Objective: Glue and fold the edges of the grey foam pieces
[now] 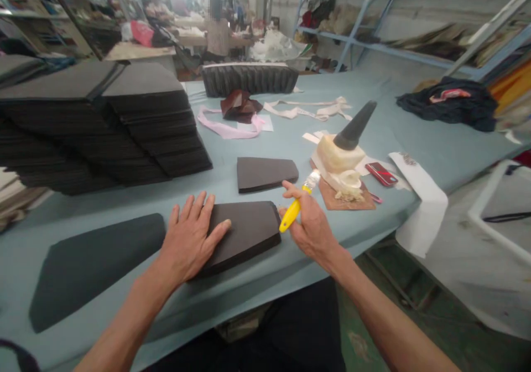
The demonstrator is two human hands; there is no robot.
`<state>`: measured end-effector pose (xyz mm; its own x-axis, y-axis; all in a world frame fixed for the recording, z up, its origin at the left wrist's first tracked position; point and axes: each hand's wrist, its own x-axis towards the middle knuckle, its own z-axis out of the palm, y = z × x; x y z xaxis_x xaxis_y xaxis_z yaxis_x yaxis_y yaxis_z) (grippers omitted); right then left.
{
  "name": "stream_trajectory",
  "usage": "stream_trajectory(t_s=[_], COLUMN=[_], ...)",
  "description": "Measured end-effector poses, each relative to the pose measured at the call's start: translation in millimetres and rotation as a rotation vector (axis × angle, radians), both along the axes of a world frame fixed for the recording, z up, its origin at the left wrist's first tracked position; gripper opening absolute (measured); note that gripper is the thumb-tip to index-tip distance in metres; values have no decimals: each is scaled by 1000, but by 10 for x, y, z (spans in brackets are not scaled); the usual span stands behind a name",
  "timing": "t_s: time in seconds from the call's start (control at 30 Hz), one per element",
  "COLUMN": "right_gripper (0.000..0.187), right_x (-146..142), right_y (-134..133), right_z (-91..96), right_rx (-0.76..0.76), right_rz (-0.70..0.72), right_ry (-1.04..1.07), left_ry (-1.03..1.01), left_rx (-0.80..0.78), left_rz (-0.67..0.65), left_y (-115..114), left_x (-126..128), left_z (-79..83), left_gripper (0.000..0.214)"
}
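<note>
My left hand [189, 238] lies flat with fingers spread on a small stack of dark grey foam pieces [249, 232] near the table's front edge. My right hand [309, 223] grips a yellow-handled brush [295, 207], its bristle end pointing toward a glue-caked container [340, 159] with a dark cone sticking out of it, which stands on a brown board [352, 199]. A single grey foam piece [265, 172] lies just beyond the stack. A larger dark piece [91, 264] lies flat to the left.
Tall stacks of dark foam sheets [103, 123] fill the left of the blue-grey table [415, 134]. A red phone [381, 174], white paper strip [423, 206], pink and white strips, a ribbed black bundle [249, 78] and dark cloth [452, 103] lie around. Shelves and people are behind.
</note>
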<state>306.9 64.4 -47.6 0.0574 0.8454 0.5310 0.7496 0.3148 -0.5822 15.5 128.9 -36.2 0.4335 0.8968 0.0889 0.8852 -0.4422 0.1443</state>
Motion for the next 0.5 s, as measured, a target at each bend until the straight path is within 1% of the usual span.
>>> stream_trajectory(t_s=[0.13, 0.2, 0.27, 0.3, 0.37, 0.43, 0.5], right_gripper=[26, 27, 24, 23, 23, 22, 22], right_x=[287, 332, 324, 308, 271, 230, 190], right_y=[-144, -234, -322, -361, -424, -469, -503], right_z=[-56, -64, -35, -4, 78, 166, 228], right_rx=[-66, -81, -93, -104, -139, -144, -142], right_rz=[-101, -140, -193, -219, -250, -255, -255], right_ry=[31, 40, 21, 7, -9, 4, 25], left_ry=[-145, -237, -322, -338, -321, -273, -220], left_rx=[-27, -18, -14, -17, -10, -5, -15], left_rz=[110, 140, 156, 180, 268, 364, 419], left_y=[179, 228, 217, 193, 119, 36, -31], left_x=[-111, -185, -286, -356, -548, -808, -1093], left_z=[210, 331, 406, 417, 392, 325, 241], left_gripper=[83, 84, 82, 79, 73, 70, 72])
